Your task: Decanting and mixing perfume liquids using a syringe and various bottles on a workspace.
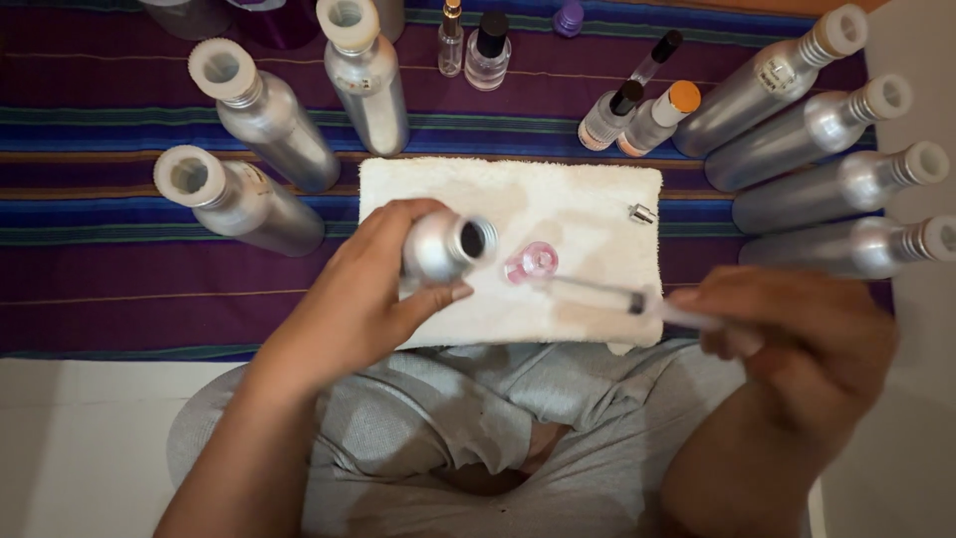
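Our left hand (363, 299) wraps the open metal bottle (443, 246) over the white towel (588, 199); smooth, likely slippery, best gripped mid-body. At 3 o'clock, our right hand (797, 334) pinches a light, fragile-looking syringe (607, 296).

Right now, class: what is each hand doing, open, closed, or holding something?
Left hand: closed around an open silver bottle, tilted.
Right hand: closed on a clear syringe, tip near a small pink bottle.

left hand (373, 289): grips open silver bottle (443, 247) | right hand (797, 334): holds syringe (597, 294); tip at pink vial (530, 263) on white towel (588, 199)
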